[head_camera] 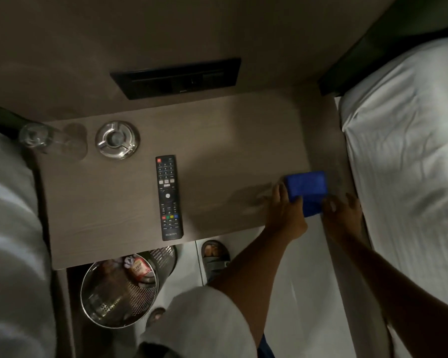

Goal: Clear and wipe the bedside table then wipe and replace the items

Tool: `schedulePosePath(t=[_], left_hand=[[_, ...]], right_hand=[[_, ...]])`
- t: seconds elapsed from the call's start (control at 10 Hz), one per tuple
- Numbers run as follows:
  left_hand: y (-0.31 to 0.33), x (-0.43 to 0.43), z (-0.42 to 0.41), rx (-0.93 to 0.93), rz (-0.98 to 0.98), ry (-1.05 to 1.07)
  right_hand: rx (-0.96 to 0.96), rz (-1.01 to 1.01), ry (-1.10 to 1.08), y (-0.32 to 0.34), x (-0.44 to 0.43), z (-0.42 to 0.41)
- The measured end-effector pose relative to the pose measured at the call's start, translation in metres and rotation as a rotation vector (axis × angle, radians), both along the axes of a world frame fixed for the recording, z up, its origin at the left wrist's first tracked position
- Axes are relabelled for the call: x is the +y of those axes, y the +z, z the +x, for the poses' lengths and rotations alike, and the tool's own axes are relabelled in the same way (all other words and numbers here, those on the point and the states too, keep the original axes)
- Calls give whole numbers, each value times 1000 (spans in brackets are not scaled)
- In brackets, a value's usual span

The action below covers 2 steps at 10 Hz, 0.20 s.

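Note:
A folded blue cloth [307,188] lies at the right front corner of the wooden bedside table [230,151]. My left hand [286,210] grips the cloth's left edge, thumb on top. My right hand [343,215] rests at the cloth's lower right, fingers spread, touching it. A black remote [168,197] lies lengthwise in the table's middle. A steel ashtray [117,139] stands at the back left, with a clear drinking glass [44,138] lying beside it at the table's left edge.
A perforated metal bin [119,288] with rubbish stands on the floor under the table's front edge. White beds flank the table on the left [8,228] and right [411,164]. A black switch panel [176,77] is set in the wall behind. My sandalled foot [215,257] is below.

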State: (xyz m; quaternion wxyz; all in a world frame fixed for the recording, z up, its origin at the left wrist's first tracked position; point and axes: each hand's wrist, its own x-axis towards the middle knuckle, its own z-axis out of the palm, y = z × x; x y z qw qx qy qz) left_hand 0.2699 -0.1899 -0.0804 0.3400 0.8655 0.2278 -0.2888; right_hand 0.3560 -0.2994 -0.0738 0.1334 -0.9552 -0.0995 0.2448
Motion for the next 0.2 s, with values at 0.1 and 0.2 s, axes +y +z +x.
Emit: schedulePosePath(t=[0.1, 0.2], left_hand=[[-2, 8, -20, -61, 159, -110], [11, 27, -64, -196, 222, 10]], right_hand=[[73, -194, 57, 0, -2, -8], [-72, -125, 128, 15, 9, -25]])
